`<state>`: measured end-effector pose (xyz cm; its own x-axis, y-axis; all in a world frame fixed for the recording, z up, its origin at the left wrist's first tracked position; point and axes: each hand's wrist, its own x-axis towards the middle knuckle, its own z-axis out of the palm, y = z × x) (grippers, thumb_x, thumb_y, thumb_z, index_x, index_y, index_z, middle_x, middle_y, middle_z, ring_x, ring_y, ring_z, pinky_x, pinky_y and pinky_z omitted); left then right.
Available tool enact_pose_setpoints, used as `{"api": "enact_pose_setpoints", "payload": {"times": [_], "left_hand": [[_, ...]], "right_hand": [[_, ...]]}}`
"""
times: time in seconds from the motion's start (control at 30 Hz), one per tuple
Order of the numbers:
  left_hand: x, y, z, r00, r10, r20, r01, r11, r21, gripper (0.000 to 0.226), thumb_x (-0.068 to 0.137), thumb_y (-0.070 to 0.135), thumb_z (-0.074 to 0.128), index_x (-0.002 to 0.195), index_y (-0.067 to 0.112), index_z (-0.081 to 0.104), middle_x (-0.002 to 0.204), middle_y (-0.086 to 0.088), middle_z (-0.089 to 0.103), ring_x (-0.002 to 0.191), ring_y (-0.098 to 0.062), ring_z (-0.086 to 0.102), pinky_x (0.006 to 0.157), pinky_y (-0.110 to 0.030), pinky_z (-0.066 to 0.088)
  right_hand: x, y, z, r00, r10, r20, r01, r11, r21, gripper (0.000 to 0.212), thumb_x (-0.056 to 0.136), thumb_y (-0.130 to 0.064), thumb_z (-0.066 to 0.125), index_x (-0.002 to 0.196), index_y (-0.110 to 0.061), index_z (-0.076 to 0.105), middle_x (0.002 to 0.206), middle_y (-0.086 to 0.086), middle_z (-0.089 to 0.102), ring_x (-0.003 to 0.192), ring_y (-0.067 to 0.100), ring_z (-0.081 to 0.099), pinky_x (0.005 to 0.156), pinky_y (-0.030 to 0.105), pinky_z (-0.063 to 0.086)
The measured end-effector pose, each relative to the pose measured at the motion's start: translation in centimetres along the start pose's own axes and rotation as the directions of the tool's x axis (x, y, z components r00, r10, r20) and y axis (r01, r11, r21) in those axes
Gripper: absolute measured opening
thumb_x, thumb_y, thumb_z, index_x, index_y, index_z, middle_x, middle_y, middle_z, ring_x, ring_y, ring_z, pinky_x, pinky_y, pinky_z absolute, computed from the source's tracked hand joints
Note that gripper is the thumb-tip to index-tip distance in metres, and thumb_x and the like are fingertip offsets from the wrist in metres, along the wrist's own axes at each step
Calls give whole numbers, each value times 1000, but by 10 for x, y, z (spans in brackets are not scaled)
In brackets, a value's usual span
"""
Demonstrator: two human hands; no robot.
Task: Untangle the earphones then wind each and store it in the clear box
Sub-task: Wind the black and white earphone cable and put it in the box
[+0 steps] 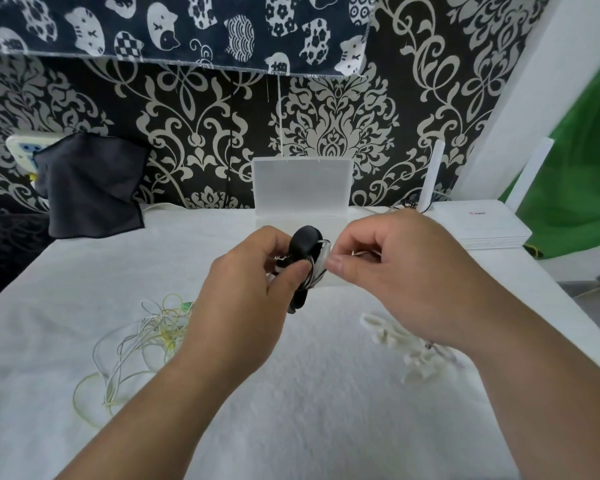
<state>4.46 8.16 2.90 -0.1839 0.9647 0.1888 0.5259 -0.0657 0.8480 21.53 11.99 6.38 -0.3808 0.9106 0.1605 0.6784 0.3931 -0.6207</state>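
Curling tight, the left hand grips a black winder, its thumb pressed on the white earphone cable wrapped round it. The right hand pinches that cable between thumb and forefinger. The clear box stands open just beyond the fingers, and tangled earphones lie to their left on the counter.
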Motion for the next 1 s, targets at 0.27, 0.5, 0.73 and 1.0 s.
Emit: {"api": "enact_pose_setpoints", "payload": {"times": [0.27,0.5,0.73,1.0], "left_hand": [[-2,2,-2,995,21,92,-30,995,93,13,94,24,63,86,33,59,74,11,68,48,3,53,48,-10,37],[-1,-3,-3,981,-7,193,-15,993,116,13,94,25,63,83,33,61,74,12,69,47,2,54,50,-10,37],[1,-5,-3,957,-13,291,-5,998,60,13,94,26,64,85,34,63,74,8,73,58,-8,61,57,-23,47],[0,-8,-1,895,12,447,94,973,-213,10,95,22,64,93,31,68,82,-6,76,82,-43,65,84,-58,50]], "right_hand": [[1,-1,-5,979,151,139,-173,972,161,47,93,-50,57,61,-16,63,51,5,49,46,13,44,56,37,45],[0,10,-19,972,124,198,-145,984,99,15,83,-28,77,73,-17,73,44,-12,45,40,4,38,44,14,30],[0,11,-21,987,40,153,-53,995,82,24,93,-36,66,72,-25,73,52,1,46,45,9,34,45,19,31],[4,16,-13,994,86,70,-96,982,160,45,93,-44,62,57,-17,63,41,-9,27,35,9,24,38,16,24]]}}
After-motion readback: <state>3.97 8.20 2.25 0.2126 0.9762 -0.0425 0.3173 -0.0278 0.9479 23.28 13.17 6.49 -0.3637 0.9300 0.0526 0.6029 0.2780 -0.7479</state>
